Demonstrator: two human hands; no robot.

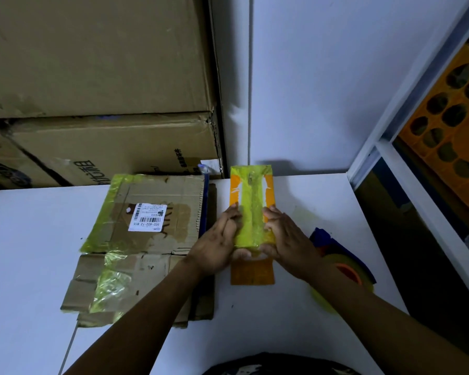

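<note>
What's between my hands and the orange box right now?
Nothing visible. The left hand and right hand press on the box from either side. The flattened cardboard lies to its left and the tape roll to its right, neither in between.

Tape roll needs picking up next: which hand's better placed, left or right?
Right, probably. The tape roll lies on the table just beside the right hand, to the right of the orange box. The left hand presses the box's other side and would have to cross over it.
</note>
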